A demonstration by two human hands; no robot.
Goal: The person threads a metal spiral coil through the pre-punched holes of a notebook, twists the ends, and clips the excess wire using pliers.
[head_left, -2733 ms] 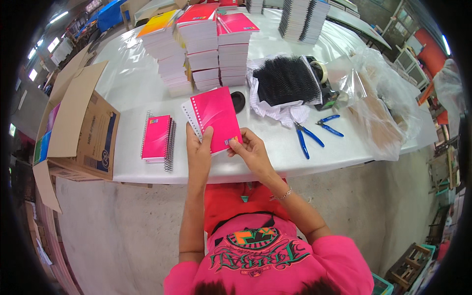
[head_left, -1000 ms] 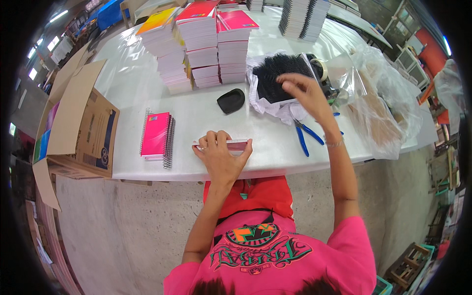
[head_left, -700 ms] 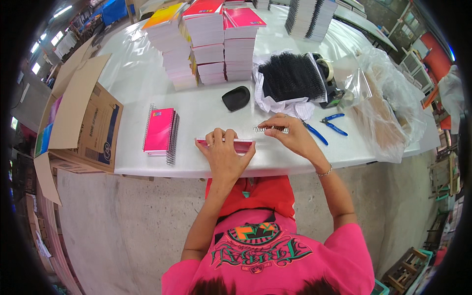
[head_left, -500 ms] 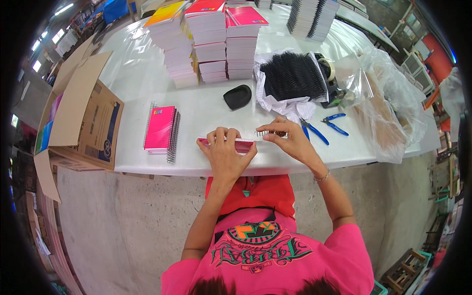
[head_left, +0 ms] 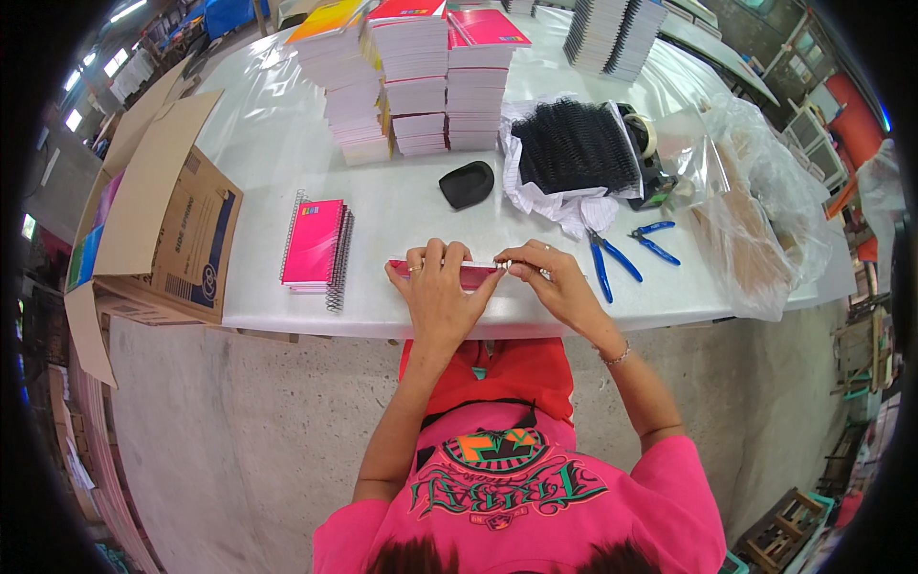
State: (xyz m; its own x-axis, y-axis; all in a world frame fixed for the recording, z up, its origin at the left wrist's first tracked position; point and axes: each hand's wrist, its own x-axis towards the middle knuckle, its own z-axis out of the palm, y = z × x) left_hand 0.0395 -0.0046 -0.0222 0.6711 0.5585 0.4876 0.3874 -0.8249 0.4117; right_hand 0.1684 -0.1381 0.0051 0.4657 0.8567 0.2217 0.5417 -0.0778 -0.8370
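Note:
My left hand (head_left: 440, 282) is closed over a pink-covered notebook (head_left: 474, 275), its fingers across the top and its thumb along the near side. The notebook stands on edge near the table's front. At its right end, my right hand (head_left: 545, 275) pinches a dark spiral binding coil (head_left: 503, 265), which meets the corner of the pages. Most of the coil is hidden by the fingers. To the left lies a small pile of pink spiral notebooks (head_left: 315, 244). Two blue-handled cutters (head_left: 612, 263) rest to the right of my right hand.
Tall stacks of notebooks (head_left: 417, 91) rise at the back. A black tray-like piece (head_left: 467, 185) sits before a heap of black coils (head_left: 574, 148) on white cloth. An open cardboard box (head_left: 182, 230) stands left; clear plastic bags (head_left: 765, 220) lie right.
My right hand has moved left, bringing the coil from beside the notebook to its right end. My left hand keeps its hold on the notebook. The view has shifted slightly.

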